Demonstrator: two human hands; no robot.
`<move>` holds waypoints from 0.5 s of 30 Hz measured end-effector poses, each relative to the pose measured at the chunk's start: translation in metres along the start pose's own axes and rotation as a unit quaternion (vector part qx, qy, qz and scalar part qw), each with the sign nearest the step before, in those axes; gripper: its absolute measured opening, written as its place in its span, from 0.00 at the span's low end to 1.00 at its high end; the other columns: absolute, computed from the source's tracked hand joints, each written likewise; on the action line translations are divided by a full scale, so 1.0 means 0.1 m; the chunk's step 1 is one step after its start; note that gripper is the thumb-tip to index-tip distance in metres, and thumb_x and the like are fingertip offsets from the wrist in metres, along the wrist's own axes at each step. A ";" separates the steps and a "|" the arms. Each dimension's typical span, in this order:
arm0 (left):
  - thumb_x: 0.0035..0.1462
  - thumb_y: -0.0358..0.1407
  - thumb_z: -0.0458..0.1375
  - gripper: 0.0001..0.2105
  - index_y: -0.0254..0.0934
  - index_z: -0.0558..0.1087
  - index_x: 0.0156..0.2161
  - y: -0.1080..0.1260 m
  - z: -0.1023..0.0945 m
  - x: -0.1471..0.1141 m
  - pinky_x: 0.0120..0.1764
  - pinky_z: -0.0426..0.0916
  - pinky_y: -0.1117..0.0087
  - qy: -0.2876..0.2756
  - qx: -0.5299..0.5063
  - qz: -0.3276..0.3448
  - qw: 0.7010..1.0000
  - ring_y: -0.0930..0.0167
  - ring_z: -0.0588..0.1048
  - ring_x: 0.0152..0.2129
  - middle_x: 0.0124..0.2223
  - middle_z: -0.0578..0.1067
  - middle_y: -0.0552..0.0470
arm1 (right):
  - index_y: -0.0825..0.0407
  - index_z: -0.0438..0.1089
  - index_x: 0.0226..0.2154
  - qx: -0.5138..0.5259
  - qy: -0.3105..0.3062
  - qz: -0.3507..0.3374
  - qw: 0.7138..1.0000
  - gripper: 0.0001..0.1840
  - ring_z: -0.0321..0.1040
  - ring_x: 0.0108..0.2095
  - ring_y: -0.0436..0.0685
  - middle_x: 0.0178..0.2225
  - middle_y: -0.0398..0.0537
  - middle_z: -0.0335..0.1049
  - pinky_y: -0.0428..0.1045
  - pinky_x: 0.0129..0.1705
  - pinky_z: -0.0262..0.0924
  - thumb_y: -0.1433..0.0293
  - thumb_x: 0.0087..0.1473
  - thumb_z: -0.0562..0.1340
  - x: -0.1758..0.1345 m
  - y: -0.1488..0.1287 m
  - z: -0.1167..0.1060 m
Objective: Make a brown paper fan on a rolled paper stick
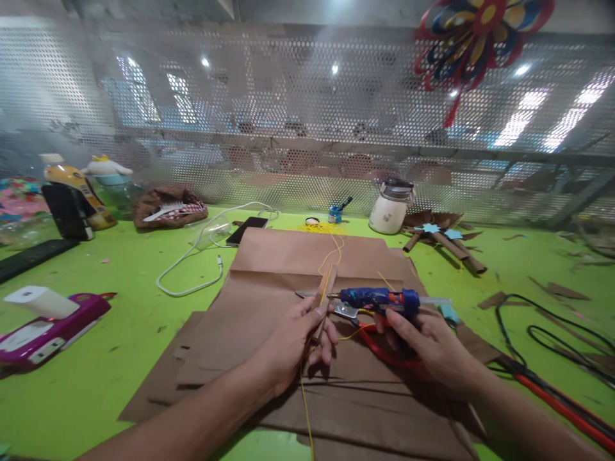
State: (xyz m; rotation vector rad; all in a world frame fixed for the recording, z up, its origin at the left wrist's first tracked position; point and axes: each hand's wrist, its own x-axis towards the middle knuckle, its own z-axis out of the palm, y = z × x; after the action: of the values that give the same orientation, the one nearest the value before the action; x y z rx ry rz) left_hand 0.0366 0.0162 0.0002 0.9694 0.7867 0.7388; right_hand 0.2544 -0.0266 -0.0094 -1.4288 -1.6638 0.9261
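Observation:
My left hand (307, 330) is closed on a narrow strip of brown paper (327, 282), folded and tilted upward. A yellow string (307, 410) runs along the strip and hangs below my hand, and its other end trails toward the back. In my right hand (423, 339) is a blue hot glue gun (379, 298), a clear glue stick (435, 301) poking from its rear. Its nozzle points left and meets or nearly meets the strip. Beneath lie scissors with red handles (379, 349), partly hidden by the gun and my right hand, on stacked brown paper sheets (259, 320).
A purple power strip (62, 336) with a white plug stands at left. Toward the back are a phone (247, 230), a white cable (185, 291), a small blue jar (335, 214) and a white jug (390, 208). Rolled paper pieces (451, 246) and a black cord (504, 333) lie at right.

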 end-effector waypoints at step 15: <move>0.56 0.40 0.52 0.10 0.35 0.61 0.38 0.00 -0.01 0.00 0.13 0.47 0.80 -0.007 -0.006 -0.007 1.000 0.79 0.66 0.12 0.24 0.70 0.54 | 0.54 0.65 0.24 -0.030 0.006 -0.008 0.999 0.23 0.57 0.24 0.50 0.21 0.43 0.60 0.45 0.27 0.51 0.55 0.58 0.49 0.02 -0.02 -0.05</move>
State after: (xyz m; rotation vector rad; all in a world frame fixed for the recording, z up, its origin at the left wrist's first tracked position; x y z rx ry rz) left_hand 0.0362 0.0163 -0.0004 0.9562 0.7749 0.7231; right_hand 0.2575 -0.0247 -0.0054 -1.4563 -1.7045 0.8624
